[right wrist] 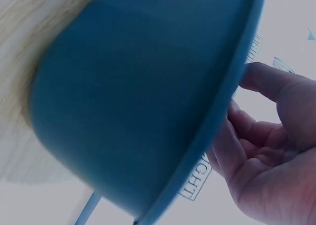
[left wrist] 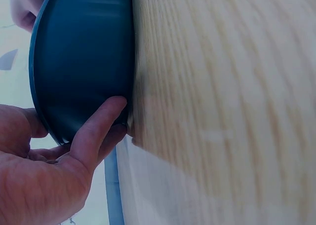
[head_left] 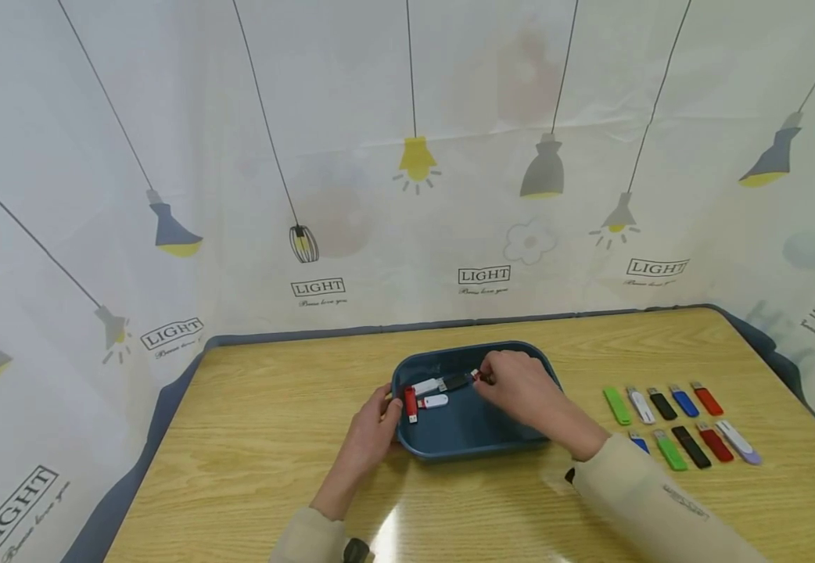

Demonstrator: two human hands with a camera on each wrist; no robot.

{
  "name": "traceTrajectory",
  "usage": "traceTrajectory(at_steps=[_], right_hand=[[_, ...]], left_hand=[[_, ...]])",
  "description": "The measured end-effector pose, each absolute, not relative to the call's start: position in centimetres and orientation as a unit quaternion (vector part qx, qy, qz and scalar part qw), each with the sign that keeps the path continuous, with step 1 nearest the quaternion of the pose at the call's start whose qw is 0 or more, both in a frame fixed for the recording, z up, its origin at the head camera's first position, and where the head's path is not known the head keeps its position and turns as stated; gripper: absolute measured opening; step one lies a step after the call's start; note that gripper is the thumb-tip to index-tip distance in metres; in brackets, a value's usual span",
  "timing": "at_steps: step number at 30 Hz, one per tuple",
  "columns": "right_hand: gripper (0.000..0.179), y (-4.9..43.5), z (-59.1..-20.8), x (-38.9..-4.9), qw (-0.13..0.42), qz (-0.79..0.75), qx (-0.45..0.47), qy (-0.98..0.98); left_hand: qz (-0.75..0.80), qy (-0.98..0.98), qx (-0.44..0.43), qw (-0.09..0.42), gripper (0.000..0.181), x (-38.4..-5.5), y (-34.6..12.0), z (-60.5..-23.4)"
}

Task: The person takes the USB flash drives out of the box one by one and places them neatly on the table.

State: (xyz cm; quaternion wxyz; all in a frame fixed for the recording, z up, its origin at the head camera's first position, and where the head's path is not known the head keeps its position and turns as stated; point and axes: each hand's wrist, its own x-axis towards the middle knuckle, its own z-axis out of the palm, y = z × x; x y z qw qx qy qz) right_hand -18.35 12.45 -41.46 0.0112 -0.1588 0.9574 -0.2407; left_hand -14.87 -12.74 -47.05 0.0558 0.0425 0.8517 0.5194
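Note:
A dark blue plastic bin (head_left: pixel 478 450) stands on the table, with several USB flash drives gathered at its left end. Among them are a red one (head_left: pixel 411 403), a white one (head_left: pixel 436 401) and a black one (head_left: pixel 455 381). My left hand (head_left: pixel 372 430) holds the bin's left end, thumb at the rim and fingers against the outer wall (left wrist: pixel 84 62). Reaching inside over the right side, my right hand (head_left: pixel 520 387) pinches a small USB flash drive (head_left: pixel 476 374), red and white where it shows. In the right wrist view the bin wall (right wrist: pixel 133 87) hides its fingertips.
Right of the bin, several more flash drives lie in two rows on the wooden table (head_left: pixel 274 438), among them a green one (head_left: pixel 617 406), a red one (head_left: pixel 707 398) and a white-and-purple one (head_left: pixel 738 442). A lamp-patterned curtain (head_left: pixel 379 234) hangs behind the table.

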Motion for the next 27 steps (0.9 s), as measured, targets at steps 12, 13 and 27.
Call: traceTrajectory(at_steps=[12, 13, 27], right_hand=[[0.009, 15.5, -40.5, -16.5, -0.008, -0.263, -0.151, 0.953], [0.009, 15.8, -40.4, -16.3, -0.009, -0.263, -0.151, 0.953], [0.013, 19.9, -39.6, -13.4, -0.007, -0.274, -0.119, 0.954]], left_hand=[[0.519, 0.852, 0.037, 0.059, 0.045, -14.8, -12.6, -47.1], [0.521, 0.851, 0.038, 0.059, 0.045, -14.8, -12.6, -47.1], [0.514, 0.855, 0.036, 0.051, 0.044, -15.0, -12.6, -47.0]])
